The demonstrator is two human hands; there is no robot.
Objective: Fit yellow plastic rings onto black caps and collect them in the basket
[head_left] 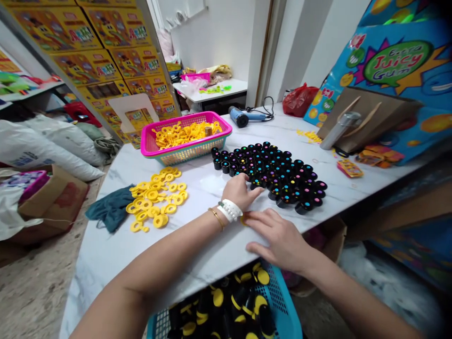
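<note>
My left hand (238,192) reaches over the near left edge of a cluster of small black cylinders (278,172) with coloured dots on their tops. Its thumb stands out to the right, apart from the fingers, whose tips are partly hidden. White and gold bracelets circle that wrist. My right hand (280,238) lies nearly flat on the table, fingers stretched and thumb spread. Its fingertips touch or nearly touch a yellow ring piece (243,220), mostly covered by the left wrist and those fingers. Loose yellow ring pieces (160,219) lie to the left.
A pink-rimmed basket (148,149) of yellow pieces stands behind. Below the table edge, a blue basket (291,310) holds black-and-yellow pieces. A teal cloth (113,207), blue hair dryer (247,115), red bag (300,100) and brown paper bag (377,115) also rest on the marbled table (106,263).
</note>
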